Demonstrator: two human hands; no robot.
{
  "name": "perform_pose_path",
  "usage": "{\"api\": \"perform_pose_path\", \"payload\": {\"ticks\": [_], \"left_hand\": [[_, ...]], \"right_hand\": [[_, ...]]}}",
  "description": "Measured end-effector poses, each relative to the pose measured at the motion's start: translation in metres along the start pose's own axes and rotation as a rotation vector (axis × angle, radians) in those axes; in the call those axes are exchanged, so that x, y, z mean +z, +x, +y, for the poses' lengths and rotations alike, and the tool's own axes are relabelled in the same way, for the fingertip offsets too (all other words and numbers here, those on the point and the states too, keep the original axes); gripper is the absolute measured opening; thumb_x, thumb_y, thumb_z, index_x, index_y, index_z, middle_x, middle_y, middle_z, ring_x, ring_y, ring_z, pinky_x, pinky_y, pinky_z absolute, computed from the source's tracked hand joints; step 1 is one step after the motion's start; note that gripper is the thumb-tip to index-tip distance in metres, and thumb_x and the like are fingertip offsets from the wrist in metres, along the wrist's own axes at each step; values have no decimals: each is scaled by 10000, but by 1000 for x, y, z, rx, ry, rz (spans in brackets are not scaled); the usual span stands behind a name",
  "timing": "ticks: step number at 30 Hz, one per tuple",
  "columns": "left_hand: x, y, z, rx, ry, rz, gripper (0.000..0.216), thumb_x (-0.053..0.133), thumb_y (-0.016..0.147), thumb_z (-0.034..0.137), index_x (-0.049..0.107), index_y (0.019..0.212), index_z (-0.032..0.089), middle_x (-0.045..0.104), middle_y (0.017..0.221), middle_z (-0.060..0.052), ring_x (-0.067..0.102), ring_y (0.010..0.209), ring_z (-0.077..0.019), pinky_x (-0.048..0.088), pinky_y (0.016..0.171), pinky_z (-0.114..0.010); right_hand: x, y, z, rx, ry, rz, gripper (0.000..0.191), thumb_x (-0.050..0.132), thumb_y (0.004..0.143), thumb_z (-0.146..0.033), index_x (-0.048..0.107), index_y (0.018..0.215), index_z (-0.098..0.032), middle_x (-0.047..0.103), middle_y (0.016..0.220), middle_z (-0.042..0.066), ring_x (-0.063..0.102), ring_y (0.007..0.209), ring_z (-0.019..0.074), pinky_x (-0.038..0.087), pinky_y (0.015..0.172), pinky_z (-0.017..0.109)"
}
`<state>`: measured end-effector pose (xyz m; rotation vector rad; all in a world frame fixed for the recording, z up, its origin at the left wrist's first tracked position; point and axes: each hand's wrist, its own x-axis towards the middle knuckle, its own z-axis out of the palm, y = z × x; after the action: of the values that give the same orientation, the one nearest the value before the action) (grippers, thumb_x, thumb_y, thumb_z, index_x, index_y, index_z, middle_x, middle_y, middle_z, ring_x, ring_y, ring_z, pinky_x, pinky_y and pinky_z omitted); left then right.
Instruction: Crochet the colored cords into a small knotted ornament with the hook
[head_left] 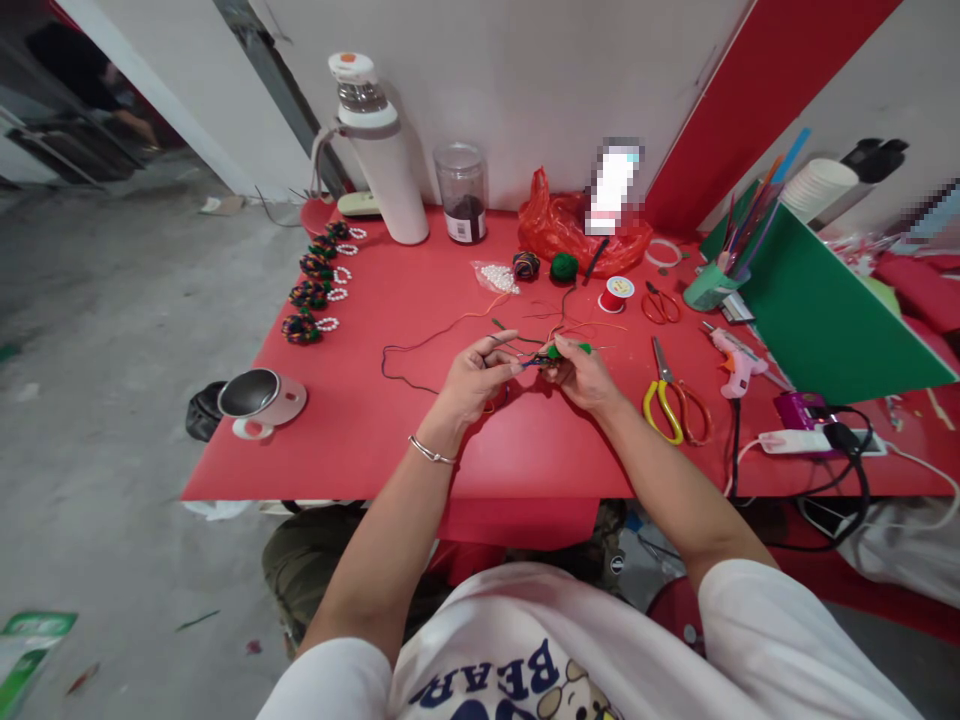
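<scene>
Over the middle of the red table (360, 420), my left hand (480, 372) and my right hand (581, 375) meet, both pinched on a small knotted cord piece (546, 356) with green and dark strands. Loose cords (435, 345) in black, orange and green trail away from it across the table. A silver bangle sits on my left wrist. Behind my hands lie a bag of white beads (496, 277), a dark woven ball (526, 265) and a green ball (564, 266).
Several finished woven pieces with bead loops (311, 295) line the left edge. A white flask (379, 150), a jar (462, 192), a red bag (570, 225), a thread spool (616, 293), yellow scissors (671, 400), a glue gun (736, 365) and a power strip (810, 440) stand around. A metal cup lid (259, 395) sits front left.
</scene>
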<state>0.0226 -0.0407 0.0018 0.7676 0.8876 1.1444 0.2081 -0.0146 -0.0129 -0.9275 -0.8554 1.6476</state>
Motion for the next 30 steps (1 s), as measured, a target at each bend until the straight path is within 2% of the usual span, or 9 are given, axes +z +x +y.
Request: {"api": "perform_pose_path", "payload": {"ticks": [8, 19, 25, 30], "left_hand": [[0, -1, 2, -4, 9, -14, 627, 966, 591, 204, 757, 1180, 155, 728, 716, -1, 369, 409, -31, 197, 401, -211], [-1, -2, 4, -7, 41, -14, 633, 921, 598, 152, 750, 1208, 138, 708, 708, 5, 420, 455, -46, 222, 417, -207], [-2, -1, 4, -13, 40, -17, 624, 911, 603, 148, 753, 1207, 143, 707, 711, 5, 379, 441, -39, 205, 418, -215], [0, -1, 2, 24, 68, -6, 571, 897, 595, 144, 771, 1152, 150, 726, 721, -13, 513, 526, -74, 311, 472, -203]], "right_hand": [[-4, 1, 0, -5, -61, 1, 365, 898, 619, -542, 754, 678, -212, 712, 609, -26, 522, 457, 80, 440, 429, 200], [-10, 1, -4, -36, -147, -55, 358, 841, 692, -532, 745, 704, -187, 683, 600, -9, 533, 433, 80, 447, 415, 210], [-15, 2, -1, -28, -152, -81, 334, 813, 729, -515, 738, 722, -189, 670, 589, -15, 547, 430, 89, 455, 419, 216], [-14, 2, -2, -37, -132, -96, 360, 819, 742, -538, 735, 725, -188, 663, 585, -19, 548, 422, 84, 447, 411, 206]]}}
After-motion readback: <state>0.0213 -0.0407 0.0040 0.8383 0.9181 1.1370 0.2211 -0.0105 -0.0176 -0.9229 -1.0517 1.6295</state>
